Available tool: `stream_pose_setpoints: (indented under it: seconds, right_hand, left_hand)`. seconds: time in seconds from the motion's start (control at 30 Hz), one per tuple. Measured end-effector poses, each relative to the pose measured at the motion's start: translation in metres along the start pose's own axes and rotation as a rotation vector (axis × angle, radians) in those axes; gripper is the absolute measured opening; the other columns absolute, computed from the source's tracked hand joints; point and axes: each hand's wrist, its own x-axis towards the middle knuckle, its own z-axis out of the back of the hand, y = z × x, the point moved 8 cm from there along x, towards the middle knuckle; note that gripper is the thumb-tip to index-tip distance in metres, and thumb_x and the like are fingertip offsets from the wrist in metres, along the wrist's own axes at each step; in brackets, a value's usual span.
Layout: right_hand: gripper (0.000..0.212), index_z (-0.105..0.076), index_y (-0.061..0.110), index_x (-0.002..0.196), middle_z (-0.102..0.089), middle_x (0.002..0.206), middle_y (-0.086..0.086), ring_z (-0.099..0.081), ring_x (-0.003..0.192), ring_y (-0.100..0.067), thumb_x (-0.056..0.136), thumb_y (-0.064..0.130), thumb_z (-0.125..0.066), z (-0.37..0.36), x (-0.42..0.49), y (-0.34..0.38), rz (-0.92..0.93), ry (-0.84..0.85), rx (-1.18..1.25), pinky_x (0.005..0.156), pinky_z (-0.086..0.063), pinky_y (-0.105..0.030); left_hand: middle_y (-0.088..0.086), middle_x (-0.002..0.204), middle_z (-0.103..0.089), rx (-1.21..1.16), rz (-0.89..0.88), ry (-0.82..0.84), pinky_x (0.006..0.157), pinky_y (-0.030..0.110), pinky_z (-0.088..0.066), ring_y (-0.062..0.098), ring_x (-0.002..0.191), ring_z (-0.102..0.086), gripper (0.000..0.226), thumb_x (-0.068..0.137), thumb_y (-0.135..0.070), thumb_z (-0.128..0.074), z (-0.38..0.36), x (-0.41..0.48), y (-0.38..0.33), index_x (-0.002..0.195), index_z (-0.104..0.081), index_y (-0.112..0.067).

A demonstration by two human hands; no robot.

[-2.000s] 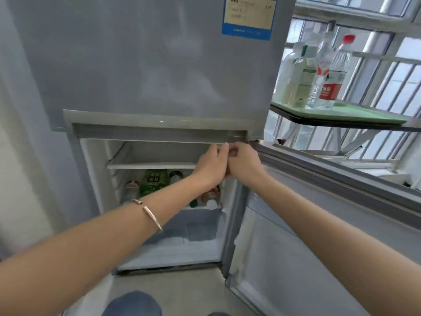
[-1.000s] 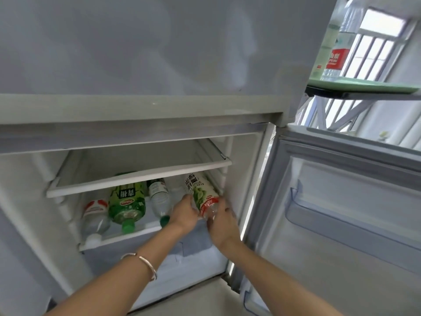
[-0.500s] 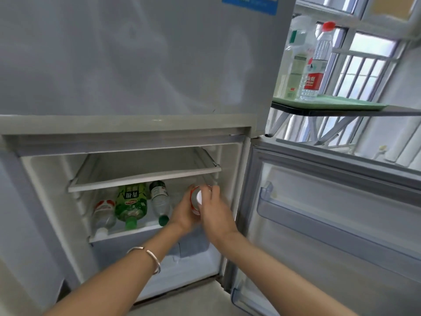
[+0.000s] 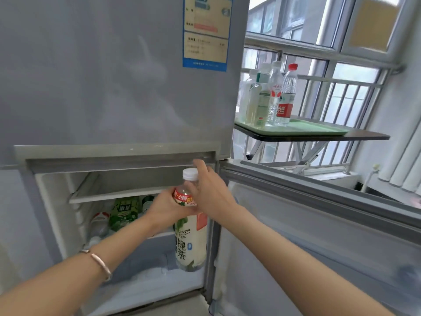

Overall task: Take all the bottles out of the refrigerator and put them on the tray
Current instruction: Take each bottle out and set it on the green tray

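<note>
**A:** Nearest us, the left hand (image 4: 168,208) is wrapped round the shoulder of the tea bottle (image 4: 191,242), fingers curled in at the red label band.

**B:** And the right hand (image 4: 209,197) meets it at the neck, thumb just under the white cap and fingers going behind. It reads as a pinch, though those far fingers are hidden.

**A:** The bottle hangs upright in front of the open refrigerator (image 4: 57,201), clear of the shelf.

**B:** I'd call this the carry step: one out, bound for the tray.

**A:** Behind the hands, lying bottles (image 4: 124,213) wait on the shelf, a green one and a red-labelled one among them.

**B:** So there's work left. Farther right, the green tray (image 4: 319,130) sits on a dark table (image 4: 369,136), with standing bottles (image 4: 268,99) clustered at its left end.

**A:** The next move calls for a lift up and right, past the open door (image 4: 319,224). Then it goes down upright on bare green beside that cluster, without nudging the others.
</note>
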Motion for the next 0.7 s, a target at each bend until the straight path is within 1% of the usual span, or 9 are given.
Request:
stream_pose_setpoints:
  seconds: [0.1, 0.17, 0.27, 0.33, 0.4, 0.47, 0.53, 0.63, 0.7]
  right_hand:
    - [0.040, -0.039, 0.020, 0.129, -0.059, 0.111, -0.005, -0.060, 0.095, -0.020, 0.094, 0.030, -0.055, 0.049, 0.003, 0.005, -0.022, -0.058, 0.138, 0.075, -0.053, -0.029]
    - [0.044, -0.039, 0.019, 0.131, -0.060, 0.111, -0.003, -0.062, 0.095, -0.019, 0.093, 0.034, -0.055, 0.087, 0.007, 0.001, -0.065, -0.135, 0.275, 0.079, -0.057, -0.037]
    - [0.052, -0.036, 0.019, 0.138, -0.055, 0.119, -0.002, -0.060, 0.104, -0.019, 0.092, 0.040, -0.052, 0.135, 0.006, -0.016, -0.125, -0.175, 0.437, 0.086, -0.055, -0.039]
    - [0.058, -0.036, 0.018, 0.139, -0.057, 0.119, -0.004, -0.060, 0.102, -0.016, 0.091, 0.049, -0.047, 0.154, 0.001, -0.029, -0.153, -0.148, 0.560, 0.080, -0.052, -0.033]
    - [0.073, -0.039, 0.018, 0.139, -0.063, 0.117, -0.003, -0.063, 0.100, -0.014, 0.083, 0.063, -0.046, 0.168, -0.004, -0.044, -0.177, -0.146, 0.650, 0.078, -0.049, -0.032]
    - [0.077, -0.042, 0.022, 0.138, -0.067, 0.113, 0.002, -0.067, 0.099, -0.011, 0.077, 0.068, -0.049, 0.180, -0.008, -0.056, -0.158, -0.149, 0.656, 0.080, -0.054, -0.032]
    - [0.068, -0.045, 0.025, 0.133, -0.068, 0.112, 0.003, -0.069, 0.097, -0.009, 0.076, 0.061, -0.058, 0.187, -0.009, -0.066, -0.134, -0.133, 0.671, 0.080, -0.058, -0.030]
    - [0.069, -0.042, 0.027, 0.129, -0.063, 0.116, 0.007, -0.063, 0.103, -0.011, 0.072, 0.049, -0.073, 0.199, -0.001, -0.088, -0.171, -0.177, 0.521, 0.083, -0.055, -0.030]
    - [0.071, -0.042, 0.025, 0.128, -0.063, 0.115, 0.008, -0.062, 0.104, -0.013, 0.071, 0.047, -0.078, 0.214, 0.012, -0.110, -0.238, -0.275, 0.440, 0.087, -0.054, -0.034]
  left_hand:
    - [-0.004, 0.096, -0.074, 0.035, -0.051, -0.018, 0.071, 0.025, -0.053, 0.011, 0.088, -0.071, 0.055, 0.063, -0.035, -0.086, -0.002, -0.005, -0.049, 0.108, -0.059, -0.023]
    - [-0.006, 0.096, -0.073, 0.064, -0.128, -0.021, 0.075, 0.028, -0.055, 0.010, 0.088, -0.070, 0.051, 0.064, -0.041, -0.084, -0.005, -0.004, -0.088, 0.106, -0.059, -0.027]
    - [-0.011, 0.087, -0.072, 0.109, -0.244, -0.016, 0.068, 0.022, -0.051, 0.005, 0.081, -0.070, 0.031, 0.071, -0.042, -0.077, -0.015, -0.005, -0.149, 0.096, -0.061, -0.032]
    - [-0.012, 0.074, -0.069, 0.122, -0.312, -0.041, 0.058, 0.016, -0.047, 0.001, 0.067, -0.066, 0.018, 0.076, -0.039, -0.072, -0.018, -0.003, -0.188, 0.085, -0.059, -0.030]
    - [-0.010, 0.069, -0.066, 0.114, -0.379, -0.068, 0.054, 0.014, -0.047, 0.001, 0.059, -0.062, 0.016, 0.079, -0.039, -0.070, -0.021, 0.003, -0.227, 0.078, -0.057, -0.029]
    - [-0.007, 0.068, -0.064, 0.074, -0.425, -0.072, 0.050, 0.012, -0.048, 0.003, 0.053, -0.061, 0.020, 0.082, -0.039, -0.068, -0.026, 0.013, -0.265, 0.077, -0.058, -0.023]
    - [-0.005, 0.063, -0.060, 0.037, -0.443, -0.085, 0.044, 0.010, -0.046, -0.001, 0.044, -0.058, 0.026, 0.083, -0.042, -0.068, -0.031, 0.028, -0.299, 0.075, -0.056, -0.019]
    - [-0.003, 0.068, -0.064, 0.033, -0.471, -0.091, 0.061, 0.023, -0.056, 0.012, 0.061, -0.065, 0.036, 0.076, -0.053, -0.070, -0.050, 0.057, -0.341, 0.079, -0.061, -0.018]
    - [-0.002, 0.076, -0.070, 0.044, -0.521, -0.067, 0.067, 0.027, -0.056, 0.016, 0.070, -0.068, 0.034, 0.075, -0.052, -0.072, -0.070, 0.075, -0.362, 0.080, -0.062, -0.020]
